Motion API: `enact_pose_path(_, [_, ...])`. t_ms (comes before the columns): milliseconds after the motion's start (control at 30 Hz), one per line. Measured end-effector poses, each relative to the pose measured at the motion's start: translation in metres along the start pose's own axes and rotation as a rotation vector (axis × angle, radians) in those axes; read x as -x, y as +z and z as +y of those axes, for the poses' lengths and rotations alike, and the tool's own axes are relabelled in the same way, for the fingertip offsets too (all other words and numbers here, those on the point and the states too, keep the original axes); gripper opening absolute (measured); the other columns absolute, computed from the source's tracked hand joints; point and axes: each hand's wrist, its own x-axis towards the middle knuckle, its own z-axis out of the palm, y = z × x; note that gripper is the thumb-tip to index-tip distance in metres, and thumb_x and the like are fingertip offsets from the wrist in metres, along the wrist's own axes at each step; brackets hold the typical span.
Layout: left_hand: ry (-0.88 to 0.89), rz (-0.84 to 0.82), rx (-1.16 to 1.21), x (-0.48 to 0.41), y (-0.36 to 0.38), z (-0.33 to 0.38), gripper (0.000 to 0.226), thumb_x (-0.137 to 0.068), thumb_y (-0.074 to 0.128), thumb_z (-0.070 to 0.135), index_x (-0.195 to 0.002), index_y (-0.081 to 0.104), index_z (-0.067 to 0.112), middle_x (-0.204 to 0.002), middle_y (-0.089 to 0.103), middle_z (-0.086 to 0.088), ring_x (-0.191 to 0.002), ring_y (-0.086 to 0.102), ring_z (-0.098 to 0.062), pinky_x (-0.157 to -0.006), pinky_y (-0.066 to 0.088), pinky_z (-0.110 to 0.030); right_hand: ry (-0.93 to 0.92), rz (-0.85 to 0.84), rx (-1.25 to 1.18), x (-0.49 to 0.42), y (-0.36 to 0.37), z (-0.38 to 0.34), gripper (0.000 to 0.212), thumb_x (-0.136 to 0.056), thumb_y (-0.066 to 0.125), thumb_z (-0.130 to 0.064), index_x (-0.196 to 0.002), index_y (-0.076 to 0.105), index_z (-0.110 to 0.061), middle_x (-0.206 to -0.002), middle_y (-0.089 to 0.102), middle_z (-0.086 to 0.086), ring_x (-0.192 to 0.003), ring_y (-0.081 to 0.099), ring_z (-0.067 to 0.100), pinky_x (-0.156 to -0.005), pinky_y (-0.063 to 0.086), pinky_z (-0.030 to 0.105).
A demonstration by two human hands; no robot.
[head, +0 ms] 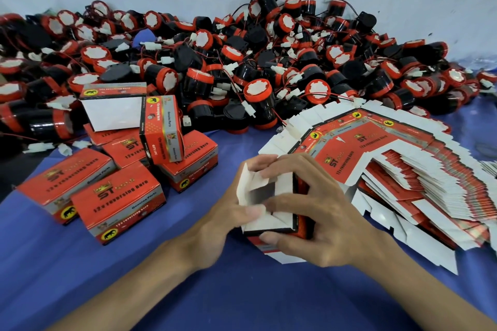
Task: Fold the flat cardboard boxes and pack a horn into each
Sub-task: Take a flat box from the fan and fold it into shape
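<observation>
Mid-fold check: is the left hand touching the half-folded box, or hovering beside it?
Touching. In the head view the left hand grips the half-folded box, and its thumb lies flat on a white flap with no gap showing.

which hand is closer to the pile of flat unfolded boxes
Right. The right hand grips the half-folded box right beside the flat stack; the left hand holds the box's opposite side, farther away.
</observation>
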Motion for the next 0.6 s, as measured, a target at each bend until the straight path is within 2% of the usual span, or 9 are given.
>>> enact_pose_path(67, [-0.034,0.031,0.081,0.002,0.002,0.004,0.076,-0.082,0.047,0.073,-0.136,0.034,0.02,-0.127,0.06,0.014,-0.115,0.056,-0.003,-0.089,0.046,-0.018,-0.006,0.012,0.011,-0.001,0.0,0.0,0.034,-0.08,0.067,-0.034,-0.071,0.072,-0.002,-0.106,0.058,0.018,-0.122,0.043,0.006,-0.093,0.04,0.034])
enact_pose_path(133, [-0.093,0.031,0.187,0.001,0.005,0.007,0.087,-0.069,0.041,0.087,-0.136,0.04,0.033,-0.13,0.06,0.011,-0.112,0.059,-0.006,-0.084,0.048,-0.018,-0.009,0.017,0.02,0.0,-0.001,0.0,0.035,-0.081,0.067,-0.036,-0.069,0.072,-0.002,-0.105,0.058,0.018,-0.122,0.039,0.002,-0.094,0.037,0.03])
enact_pose_path(200, [-0.11,0.04,0.272,-0.004,0.007,0.008,0.087,-0.069,0.044,0.085,-0.138,0.041,0.033,-0.136,0.056,0.0,-0.114,0.059,-0.012,-0.082,0.05,-0.022,0.0,0.016,0.049,0.001,-0.002,0.0,0.036,-0.08,0.066,-0.038,-0.07,0.072,-0.004,-0.102,0.06,0.017,-0.12,0.043,0.006,-0.093,0.039,0.032])
enact_pose_path(267, [-0.127,0.044,0.319,-0.007,0.008,0.007,0.087,-0.072,0.052,0.077,-0.143,0.034,0.03,-0.142,0.05,-0.005,-0.125,0.053,-0.019,-0.087,0.05,-0.028,0.01,0.015,0.082,0.002,-0.001,0.001,0.035,-0.079,0.067,-0.04,-0.074,0.073,-0.005,-0.098,0.062,0.014,-0.106,0.055,0.023,-0.089,0.042,0.038])
enact_pose_path(333, [-0.163,0.028,0.317,-0.008,0.007,0.004,0.091,-0.072,0.06,0.072,-0.146,0.027,0.032,-0.145,0.047,0.001,-0.131,0.048,-0.018,-0.099,0.047,-0.037,-0.009,0.022,0.103,0.003,0.0,0.001,0.037,-0.08,0.066,-0.041,-0.08,0.074,-0.005,-0.092,0.062,0.011,-0.09,0.056,0.029,-0.086,0.043,0.04])
enact_pose_path(367, [-0.19,0.024,0.321,-0.008,0.006,0.003,0.094,-0.069,0.064,0.071,-0.147,0.025,0.033,-0.145,0.046,0.003,-0.131,0.048,-0.017,-0.103,0.044,-0.04,-0.018,0.028,0.099,0.003,0.001,0.001,0.038,-0.081,0.066,-0.042,-0.085,0.073,-0.004,-0.091,0.063,0.01,-0.089,0.055,0.029,-0.086,0.042,0.039])
enact_pose_path(433, [-0.233,0.015,0.35,-0.009,0.004,0.003,0.099,-0.068,0.069,0.067,-0.148,0.025,0.029,-0.145,0.047,0.002,-0.131,0.048,-0.016,-0.107,0.042,-0.04,-0.001,0.042,0.04,0.004,0.002,0.002,0.041,-0.083,0.064,-0.044,-0.099,0.066,-0.006,-0.096,0.063,0.009,-0.094,0.055,0.029,-0.088,0.043,0.038])
enact_pose_path(500, [-0.248,-0.005,0.339,-0.011,0.003,0.005,0.092,-0.074,0.067,0.062,-0.147,0.029,0.02,-0.143,0.05,-0.002,-0.131,0.048,-0.017,-0.106,0.042,-0.034,0.045,0.053,-0.039,0.006,0.002,0.003,0.046,-0.08,0.067,-0.044,-0.107,0.051,-0.012,-0.102,0.061,0.008,-0.1,0.054,0.028,-0.089,0.044,0.038])
enact_pose_path(600, [-0.32,-0.082,0.33,-0.011,0.002,0.012,0.078,-0.081,0.06,0.058,-0.142,0.036,0.014,-0.131,0.058,-0.003,-0.122,0.055,-0.019,-0.095,0.05,-0.031,0.039,0.084,-0.061,0.007,0.003,0.004,0.057,-0.072,0.074,-0.042,-0.11,0.042,-0.013,-0.11,0.054,0.009,-0.104,0.053,0.027,-0.089,0.045,0.037])
